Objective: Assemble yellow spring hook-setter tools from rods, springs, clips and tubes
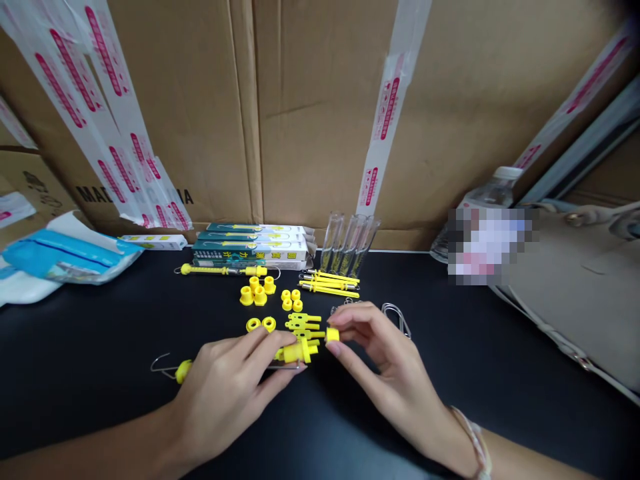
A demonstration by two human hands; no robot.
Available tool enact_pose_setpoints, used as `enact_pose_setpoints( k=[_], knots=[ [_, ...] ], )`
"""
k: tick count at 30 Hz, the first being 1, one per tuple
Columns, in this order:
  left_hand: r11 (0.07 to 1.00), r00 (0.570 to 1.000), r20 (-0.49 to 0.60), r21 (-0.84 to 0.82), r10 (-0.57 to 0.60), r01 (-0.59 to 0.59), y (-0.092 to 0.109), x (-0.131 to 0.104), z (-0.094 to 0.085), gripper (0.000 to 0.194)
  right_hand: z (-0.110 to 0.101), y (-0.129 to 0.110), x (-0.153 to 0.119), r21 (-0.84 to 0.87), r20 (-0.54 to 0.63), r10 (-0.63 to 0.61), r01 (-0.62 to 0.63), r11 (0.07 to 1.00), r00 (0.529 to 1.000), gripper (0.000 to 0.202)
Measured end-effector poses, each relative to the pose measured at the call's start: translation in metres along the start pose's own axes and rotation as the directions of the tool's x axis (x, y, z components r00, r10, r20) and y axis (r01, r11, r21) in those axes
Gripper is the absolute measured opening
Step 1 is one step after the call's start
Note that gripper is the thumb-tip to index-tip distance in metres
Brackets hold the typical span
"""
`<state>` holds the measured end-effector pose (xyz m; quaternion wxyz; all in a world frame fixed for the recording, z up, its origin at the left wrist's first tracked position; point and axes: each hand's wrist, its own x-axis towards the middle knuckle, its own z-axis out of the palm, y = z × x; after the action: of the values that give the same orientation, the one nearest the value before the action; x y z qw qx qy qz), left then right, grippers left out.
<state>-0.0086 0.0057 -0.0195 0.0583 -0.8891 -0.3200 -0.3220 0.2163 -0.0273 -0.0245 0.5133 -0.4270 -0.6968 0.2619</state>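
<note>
My left hand [230, 380] is wrapped round a yellow spring scale [297, 351] lying sideways, with its yellow collar and narrow tip sticking out to the right. A wire hook [163, 367] and a yellow knob [183, 371] show left of that hand. A thin metal rod runs under the collar. Between thumb and fingertips, my right hand [380, 357] pinches a small yellow cap [333, 335], a short gap from the scale's tip. Flat yellow forked pieces [304, 322] lie just behind, and two yellow rings [254, 325] lie beyond my left hand.
Yellow sleeves [254, 291], small caps [291, 300], yellow rods [330, 287] and wire hooks [397, 319] lie on the black table. Behind stand clear tubes [345, 247], stacked boxes [250, 245] and an assembled scale [220, 270]. A bottle [493, 193] and bag [575, 287] are at right.
</note>
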Motion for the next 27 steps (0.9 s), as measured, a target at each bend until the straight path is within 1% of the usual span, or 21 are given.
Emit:
enact_pose_setpoints(
  k=[3,5,7,10,12,16,19,22,25,27],
  knots=[
    [1.000,1.000,0.008,-0.016,0.013,-0.013,0.001,0.001,-0.002,0.022,-0.006,0.004,0.010,-0.100,-0.035,-0.007,0.003,0.995,0.999,0.014],
    [0.999,1.000,0.013,-0.027,0.023,-0.023,0.001,0.000,-0.002,0.021,-0.008,0.005,0.020,-0.162,-0.031,-0.031,0.025,0.987,0.999,0.017],
    [0.999,0.999,0.016,-0.023,0.028,-0.027,0.001,-0.001,-0.003,0.019,-0.008,0.006,0.029,-0.241,0.021,-0.064,0.067,0.968,0.998,0.028],
    [1.000,1.000,0.022,0.009,0.021,-0.021,0.001,-0.003,-0.001,0.016,-0.003,0.009,0.045,-0.375,0.148,-0.067,0.119,0.919,0.987,0.044],
    [1.000,1.000,0.025,0.017,0.017,-0.018,0.001,-0.003,-0.001,0.016,0.002,0.014,0.055,-0.432,0.191,-0.058,0.137,0.892,0.980,0.046],
    [0.999,1.000,-0.006,0.039,-0.001,0.001,0.002,-0.001,-0.002,0.019,0.010,0.027,0.069,-0.483,0.228,-0.056,0.163,0.860,0.972,0.049],
    [0.998,1.000,-0.017,0.058,-0.003,0.004,0.003,0.000,-0.004,0.021,0.014,0.033,0.071,-0.497,0.263,-0.057,0.186,0.848,0.963,0.053],
    [0.998,1.000,-0.002,0.057,-0.002,0.002,0.003,0.000,-0.003,0.020,0.016,0.034,0.069,-0.495,0.284,-0.065,0.205,0.845,0.957,0.052],
    [0.999,1.000,0.003,0.042,-0.003,0.003,0.003,0.001,-0.002,0.018,0.013,0.026,0.064,-0.496,0.267,-0.087,0.214,0.841,0.960,0.044],
    [1.000,1.000,-0.003,0.023,-0.003,0.003,0.003,0.002,-0.001,0.018,0.010,0.015,0.058,-0.493,0.242,-0.108,0.218,0.842,0.964,0.033]
  ],
)
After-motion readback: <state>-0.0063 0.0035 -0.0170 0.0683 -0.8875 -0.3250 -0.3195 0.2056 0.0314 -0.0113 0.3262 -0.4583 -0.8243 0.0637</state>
